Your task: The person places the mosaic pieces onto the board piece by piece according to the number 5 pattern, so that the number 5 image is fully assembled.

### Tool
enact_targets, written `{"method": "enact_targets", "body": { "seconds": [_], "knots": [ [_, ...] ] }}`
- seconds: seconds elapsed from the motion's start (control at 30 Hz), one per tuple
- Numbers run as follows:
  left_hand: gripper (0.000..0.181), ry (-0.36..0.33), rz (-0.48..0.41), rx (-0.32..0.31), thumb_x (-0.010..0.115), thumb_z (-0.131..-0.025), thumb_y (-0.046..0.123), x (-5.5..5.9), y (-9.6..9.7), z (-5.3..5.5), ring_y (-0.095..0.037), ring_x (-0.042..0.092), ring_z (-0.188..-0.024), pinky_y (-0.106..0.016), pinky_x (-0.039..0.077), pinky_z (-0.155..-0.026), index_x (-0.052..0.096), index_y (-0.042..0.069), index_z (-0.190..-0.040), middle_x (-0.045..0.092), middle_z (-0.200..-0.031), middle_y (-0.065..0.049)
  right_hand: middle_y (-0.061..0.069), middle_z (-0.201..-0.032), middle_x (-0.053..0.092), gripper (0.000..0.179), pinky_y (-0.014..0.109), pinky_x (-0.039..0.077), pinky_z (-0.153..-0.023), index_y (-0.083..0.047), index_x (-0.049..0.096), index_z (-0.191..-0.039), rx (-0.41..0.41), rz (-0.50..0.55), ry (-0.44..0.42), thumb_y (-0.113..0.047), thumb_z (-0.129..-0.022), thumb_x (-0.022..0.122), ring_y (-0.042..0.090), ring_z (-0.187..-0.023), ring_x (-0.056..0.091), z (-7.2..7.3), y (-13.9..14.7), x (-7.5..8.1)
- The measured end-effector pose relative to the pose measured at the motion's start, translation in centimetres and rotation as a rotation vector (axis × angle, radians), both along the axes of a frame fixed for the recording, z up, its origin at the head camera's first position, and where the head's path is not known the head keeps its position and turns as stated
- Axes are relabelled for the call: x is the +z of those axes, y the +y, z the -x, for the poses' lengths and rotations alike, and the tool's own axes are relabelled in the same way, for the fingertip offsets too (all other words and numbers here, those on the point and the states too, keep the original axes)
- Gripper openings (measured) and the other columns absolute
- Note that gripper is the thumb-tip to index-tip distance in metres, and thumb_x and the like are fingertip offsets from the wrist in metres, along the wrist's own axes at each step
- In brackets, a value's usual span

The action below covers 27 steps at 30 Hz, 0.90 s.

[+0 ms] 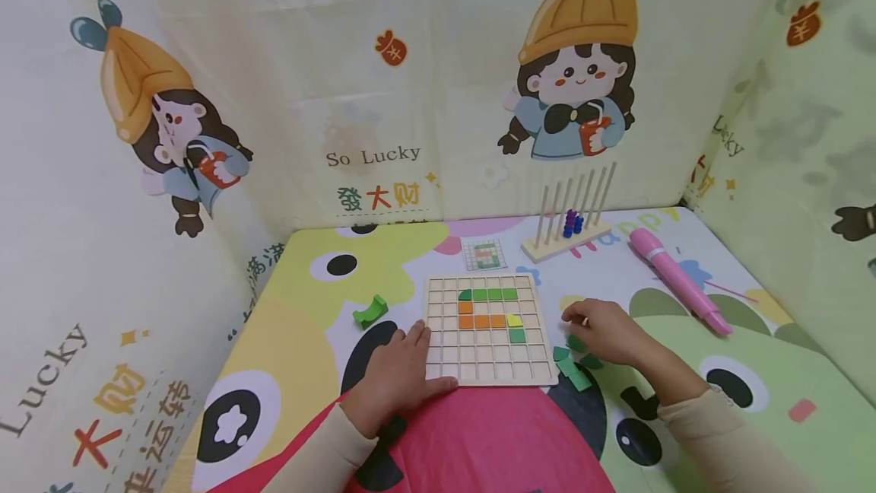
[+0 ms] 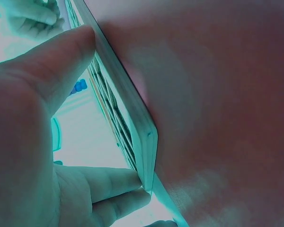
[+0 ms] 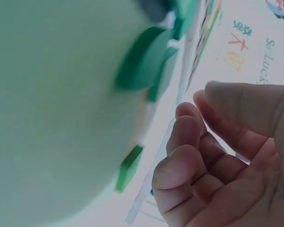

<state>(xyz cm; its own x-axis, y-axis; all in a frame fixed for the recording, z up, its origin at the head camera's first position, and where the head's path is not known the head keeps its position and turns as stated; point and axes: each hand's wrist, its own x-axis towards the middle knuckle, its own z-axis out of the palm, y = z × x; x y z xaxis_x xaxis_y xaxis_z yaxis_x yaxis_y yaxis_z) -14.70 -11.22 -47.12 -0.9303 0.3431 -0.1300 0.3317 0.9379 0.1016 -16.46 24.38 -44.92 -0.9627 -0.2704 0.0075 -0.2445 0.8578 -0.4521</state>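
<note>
The spread left hand [image 1: 397, 379] touches the square gridded pale-wood board [image 1: 486, 357], lower centre, while the loosely curled, seemingly empty right hand [image 1: 605, 329] hovers near small green blocks [image 1: 574, 374], lower right, apparently choosing one to pinch next.

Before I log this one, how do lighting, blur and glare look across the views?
Head: fairly even light, wooden grid board clear; left wrist: strong teal cast, left hand dim against blown-out white; right wrist: pale, hazy, the large dark green block soft at its edges, right hand crisper.
</note>
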Motion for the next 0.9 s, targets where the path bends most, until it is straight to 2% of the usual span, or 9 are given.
{"method": "enact_targets", "body": {
  "seconds": [0.3,0.57,0.77,0.9],
  "knots": [
    [0.108,0.000,0.000,0.001,0.070,-0.079,0.076,0.3,0.0,-0.1,-0.036,0.052,-0.134,-0.049,0.060,-0.087,0.044,0.006,-0.157,0.046,-0.161,-0.013,0.004,-0.093,0.072,0.024,0.042,0.056,-0.075,-0.004,0.076,-0.105,-0.018,-0.072,-0.025,-0.018,-0.086,0.081,0.019,-0.084,0.062,-1.2,1.0,-1.1],
    [0.107,0.007,0.007,-0.006,0.069,-0.080,0.076,0.4,-0.1,-0.1,-0.036,0.052,-0.134,-0.048,0.060,-0.087,0.044,0.005,-0.157,0.045,-0.161,-0.013,0.006,-0.094,0.072,0.025,0.045,0.057,-0.076,-0.003,0.075,-0.105,-0.073,-0.115,-0.044,-0.017,-0.085,0.082,0.020,-0.083,0.061,-1.3,0.3,-0.8],
    [0.107,0.004,0.012,-0.008,0.069,-0.080,0.077,0.3,-0.1,0.0,-0.037,0.051,-0.135,-0.049,0.060,-0.088,0.044,0.005,-0.157,0.045,-0.161,-0.013,0.001,-0.082,0.063,0.020,0.036,0.050,-0.067,-0.007,0.068,-0.096,-0.078,-0.092,-0.037,-0.014,-0.084,0.081,0.018,-0.074,0.054,-1.3,0.0,-0.6],
    [0.108,0.003,0.016,-0.010,0.068,-0.080,0.077,0.3,-0.1,0.0,-0.036,0.052,-0.135,-0.048,0.060,-0.087,0.044,0.006,-0.157,0.045,-0.161,-0.012,-0.002,-0.076,0.057,0.015,0.032,0.043,-0.063,-0.011,0.063,-0.090,-0.034,-0.040,-0.012,-0.010,-0.085,0.077,0.015,-0.071,0.051,-1.3,0.1,-0.4]
  ]
}}
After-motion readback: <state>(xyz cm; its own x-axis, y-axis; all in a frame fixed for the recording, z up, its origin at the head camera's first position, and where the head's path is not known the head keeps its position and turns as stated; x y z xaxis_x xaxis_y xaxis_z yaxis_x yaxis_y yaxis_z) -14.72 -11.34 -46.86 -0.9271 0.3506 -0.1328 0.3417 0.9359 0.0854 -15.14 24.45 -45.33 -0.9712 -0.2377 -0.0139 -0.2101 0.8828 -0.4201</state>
